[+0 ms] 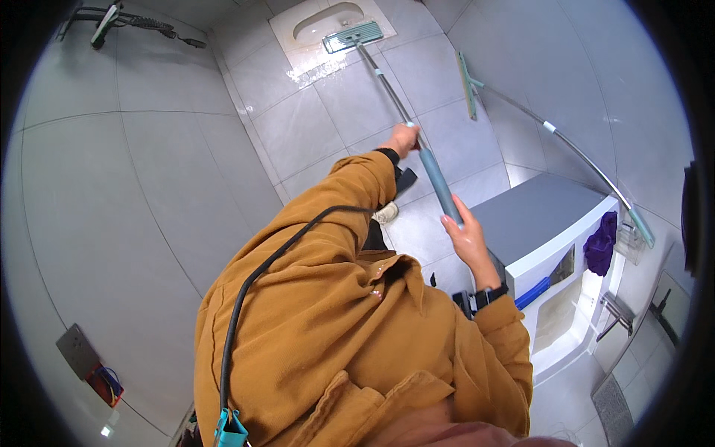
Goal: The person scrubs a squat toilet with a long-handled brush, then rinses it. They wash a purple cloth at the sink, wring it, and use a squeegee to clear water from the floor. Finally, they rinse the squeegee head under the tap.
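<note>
A flat mop (387, 86) with a metal pole slants away from me across the floor. Its pale green rectangular head (352, 36) rests by the edge of a white squat toilet pan (328, 18), where the surface looks wet. My left hand (403, 140) is closed around the pole, just above the blue-grey grip (439, 182). At the near end of that grip, my right hand (469, 242) holds the mop, its thumb on one side and fingers on the other. Part of the right hand's hold is hidden.
To the right, a second long-handled tool (555, 130) with a flat green head leans by the wall. A white cabinet with a grey top (536, 216) stands near my right arm, with a purple cloth (600, 244) hanging there. A tiled wall (82, 186) rises on the left.
</note>
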A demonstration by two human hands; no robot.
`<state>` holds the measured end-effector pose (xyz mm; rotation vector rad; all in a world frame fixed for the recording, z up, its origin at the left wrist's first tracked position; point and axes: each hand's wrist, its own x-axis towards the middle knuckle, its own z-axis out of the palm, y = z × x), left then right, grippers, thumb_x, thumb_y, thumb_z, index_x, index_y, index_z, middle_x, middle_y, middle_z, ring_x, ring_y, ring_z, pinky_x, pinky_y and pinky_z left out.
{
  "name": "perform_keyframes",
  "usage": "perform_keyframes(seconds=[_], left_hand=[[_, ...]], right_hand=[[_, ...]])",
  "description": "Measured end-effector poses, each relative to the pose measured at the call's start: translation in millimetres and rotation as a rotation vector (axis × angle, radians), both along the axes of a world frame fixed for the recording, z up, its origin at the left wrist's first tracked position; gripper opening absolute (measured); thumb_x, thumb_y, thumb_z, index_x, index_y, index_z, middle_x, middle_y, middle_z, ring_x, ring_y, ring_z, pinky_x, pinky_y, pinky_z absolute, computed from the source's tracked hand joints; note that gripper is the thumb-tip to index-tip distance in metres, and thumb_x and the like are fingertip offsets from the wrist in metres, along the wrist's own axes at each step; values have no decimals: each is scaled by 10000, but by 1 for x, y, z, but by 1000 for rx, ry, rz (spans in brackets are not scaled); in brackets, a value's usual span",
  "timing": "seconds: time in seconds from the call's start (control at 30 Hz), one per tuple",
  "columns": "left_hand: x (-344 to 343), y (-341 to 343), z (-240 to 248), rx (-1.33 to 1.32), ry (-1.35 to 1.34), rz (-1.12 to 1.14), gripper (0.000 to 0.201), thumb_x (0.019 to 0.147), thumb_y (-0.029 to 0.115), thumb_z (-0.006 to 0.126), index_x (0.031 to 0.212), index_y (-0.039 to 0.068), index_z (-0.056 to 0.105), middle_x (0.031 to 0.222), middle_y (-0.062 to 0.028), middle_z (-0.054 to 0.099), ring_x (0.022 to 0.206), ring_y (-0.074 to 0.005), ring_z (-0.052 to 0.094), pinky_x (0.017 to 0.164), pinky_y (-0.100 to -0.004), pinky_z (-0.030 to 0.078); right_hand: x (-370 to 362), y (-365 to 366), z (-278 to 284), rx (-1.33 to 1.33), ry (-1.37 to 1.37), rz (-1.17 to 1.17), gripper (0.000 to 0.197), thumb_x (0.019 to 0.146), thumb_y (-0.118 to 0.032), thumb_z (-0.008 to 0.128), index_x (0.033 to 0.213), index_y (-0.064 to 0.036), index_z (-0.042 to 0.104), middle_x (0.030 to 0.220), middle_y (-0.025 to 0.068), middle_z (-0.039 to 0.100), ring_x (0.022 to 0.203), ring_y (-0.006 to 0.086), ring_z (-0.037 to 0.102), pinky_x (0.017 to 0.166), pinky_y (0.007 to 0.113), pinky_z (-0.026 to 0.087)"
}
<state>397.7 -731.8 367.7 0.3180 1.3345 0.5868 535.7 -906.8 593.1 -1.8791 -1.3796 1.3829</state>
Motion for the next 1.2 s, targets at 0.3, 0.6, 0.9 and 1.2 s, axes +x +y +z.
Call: perform_keyframes(seconds=[0.3, 0.6, 0.9, 1.2], left_hand=[[31, -98, 86, -343, -608, -436, 201, 806, 179, 665, 806, 16, 548, 749, -100, 576, 660, -199, 624, 641, -300, 570], [-2, -26, 29, -251, -392, -308, 199, 829, 194, 624, 834, 18, 531, 769, -118, 603, 658, -236, 641, 633, -343, 578], [-81, 111, 63, -122, -372, -281, 259, 813, 235, 670, 788, -9, 586, 755, -122, 624, 609, -198, 632, 573, -288, 565], [-57, 76, 126, -600, -825, -373, 189, 816, 196, 669, 878, 40, 582, 831, -92, 636, 755, -180, 652, 697, -276, 572]], right_hand=[[77, -64, 159, -513, -50, -44, 523, 832, -91, 556, 1328, -48, 399, 740, 41, 555, 491, 67, 464, 435, 197, 383], [41, 10, 95, -605, 97, -182, 497, 866, -117, 547, 1342, -136, 403, 678, 18, 538, 419, 58, 387, 362, 201, 303], [-21, 118, 88, -434, 277, -116, 520, 875, -78, 515, 1368, -81, 348, 671, -9, 501, 434, 23, 357, 369, 178, 272], [15, 154, 211, -639, 63, -122, 590, 798, -100, 634, 1338, -63, 398, 673, 28, 547, 410, 40, 378, 364, 184, 271]])
